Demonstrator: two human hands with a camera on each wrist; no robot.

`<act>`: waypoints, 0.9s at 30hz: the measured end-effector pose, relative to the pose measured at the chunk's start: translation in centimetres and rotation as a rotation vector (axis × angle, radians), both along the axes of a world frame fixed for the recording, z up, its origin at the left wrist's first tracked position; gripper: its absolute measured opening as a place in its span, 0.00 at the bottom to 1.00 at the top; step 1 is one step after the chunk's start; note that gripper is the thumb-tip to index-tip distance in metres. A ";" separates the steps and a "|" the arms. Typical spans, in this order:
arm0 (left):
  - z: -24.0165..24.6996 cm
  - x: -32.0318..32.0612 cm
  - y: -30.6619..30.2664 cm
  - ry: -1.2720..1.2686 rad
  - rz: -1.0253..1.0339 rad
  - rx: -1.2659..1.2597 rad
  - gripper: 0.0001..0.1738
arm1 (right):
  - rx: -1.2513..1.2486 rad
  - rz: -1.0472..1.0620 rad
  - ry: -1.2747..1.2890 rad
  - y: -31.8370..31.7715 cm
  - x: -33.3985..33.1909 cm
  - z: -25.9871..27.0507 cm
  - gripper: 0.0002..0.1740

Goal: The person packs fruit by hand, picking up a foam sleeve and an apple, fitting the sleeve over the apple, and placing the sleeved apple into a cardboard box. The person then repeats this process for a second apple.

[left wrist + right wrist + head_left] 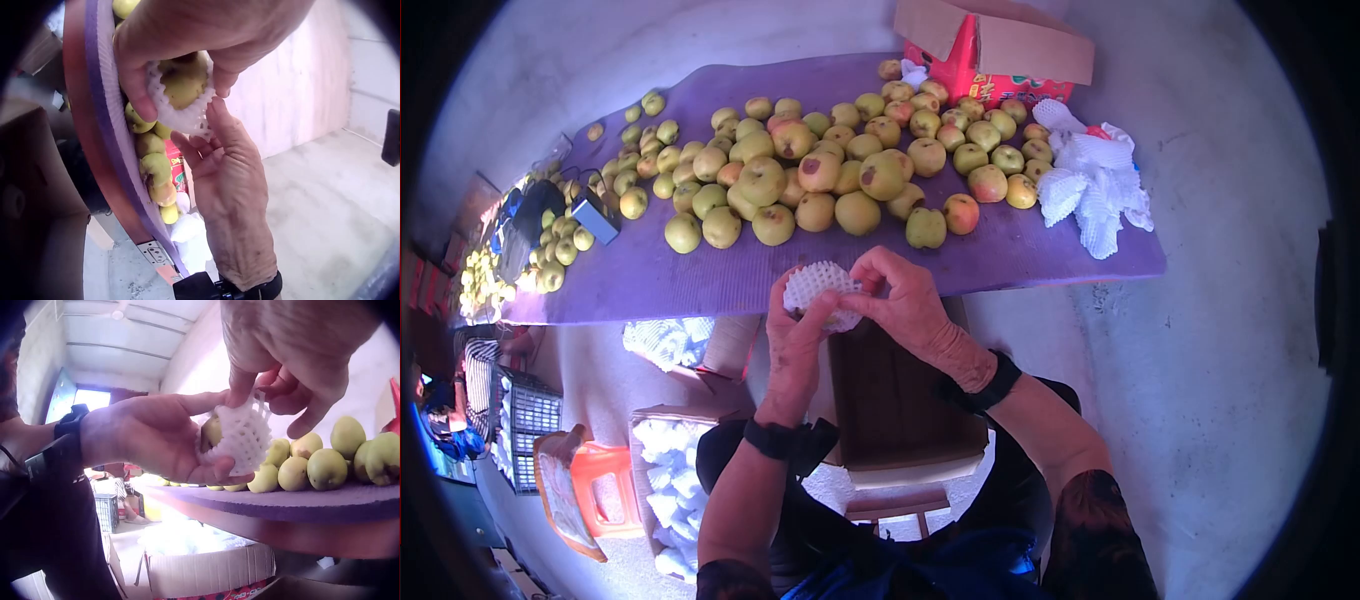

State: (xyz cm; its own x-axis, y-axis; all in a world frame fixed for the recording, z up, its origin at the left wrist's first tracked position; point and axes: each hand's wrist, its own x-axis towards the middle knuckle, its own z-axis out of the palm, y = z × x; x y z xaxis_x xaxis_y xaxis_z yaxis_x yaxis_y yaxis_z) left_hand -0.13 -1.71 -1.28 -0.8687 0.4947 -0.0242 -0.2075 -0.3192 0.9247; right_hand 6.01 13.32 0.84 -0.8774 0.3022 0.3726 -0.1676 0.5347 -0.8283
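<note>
My left hand (793, 338) holds an apple (186, 86) wrapped in a white foam net (818, 284), over the table's near edge. In the left wrist view the apple's yellow-green skin and dark hollow show through the net's open end. My right hand (912, 308) comes in from the other side and pinches the edge of the net between thumb and fingers. In the right wrist view the net (245, 436) covers most of the apple, with my left fingers and thumb around it.
Many apples, some with brown spots, lie heaped on the purple-covered table (1020, 245). Foam nets (1095, 180) are piled at its right end by a red carton (960, 62). An open brown box (905, 400) stands below my hands. Left of it are a box of nets (670, 470) and an orange stool (605, 490).
</note>
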 end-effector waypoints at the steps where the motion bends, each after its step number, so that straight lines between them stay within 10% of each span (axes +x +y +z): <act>1: -0.2 0.0 0.0 0.000 0.002 0.000 0.26 | 0.000 0.002 0.000 0.0 0.0 -0.1 0.19; 27: 0.4 0.5 0.2 -0.081 -0.109 0.037 0.30 | -0.085 0.181 -0.051 0.7 0.2 0.2 0.17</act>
State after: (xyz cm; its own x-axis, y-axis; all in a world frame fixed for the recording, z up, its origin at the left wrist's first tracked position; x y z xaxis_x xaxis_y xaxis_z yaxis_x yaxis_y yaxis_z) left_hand 0.42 -1.48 -0.91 -0.8057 0.5879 -0.0723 -0.3166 -0.3244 0.8914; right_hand 6.18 13.99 1.07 -0.9372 0.1667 0.3064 -0.2114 0.4275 -0.8790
